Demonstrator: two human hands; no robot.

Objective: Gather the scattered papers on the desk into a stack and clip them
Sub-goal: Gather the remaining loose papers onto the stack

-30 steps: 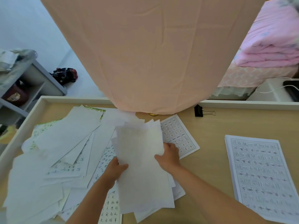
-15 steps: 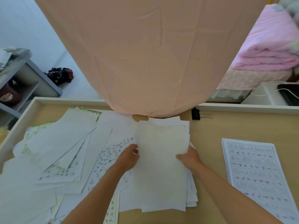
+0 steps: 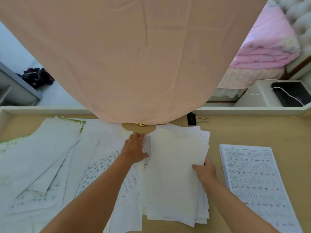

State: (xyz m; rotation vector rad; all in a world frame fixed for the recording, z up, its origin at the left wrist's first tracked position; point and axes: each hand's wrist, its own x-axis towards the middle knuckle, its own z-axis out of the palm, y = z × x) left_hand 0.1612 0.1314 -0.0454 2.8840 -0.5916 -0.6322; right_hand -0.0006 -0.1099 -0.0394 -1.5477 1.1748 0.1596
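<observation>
A rough stack of white papers (image 3: pixel 175 174) lies on the wooden desk (image 3: pixel 244 132) in the middle, its edges uneven. My right hand (image 3: pixel 205 170) holds its right edge, thumb on the top sheet and fingers underneath. Palm down, my left hand (image 3: pixel 134 148) rests on a printed sheet just beside the stack's left edge. Loose scattered papers (image 3: pixel 43 157) overlap across the left half of the desk. A black binder clip (image 3: pixel 191 119) lies apart from both hands at the back, near the rim.
A neat pile of printed sheets (image 3: pixel 252 182) lies to the right of my right hand. A peach cloth (image 3: pixel 134 56) hangs down over the desk's back middle. The desk has a raised white rim (image 3: pixel 244 111). A small gold object (image 3: pixel 143 125) peeks from under the cloth.
The stack has shifted right and settled on the desk. My left hand has left the stack's edge and moved up onto the sheet beside it. My right hand stays on the right edge.
</observation>
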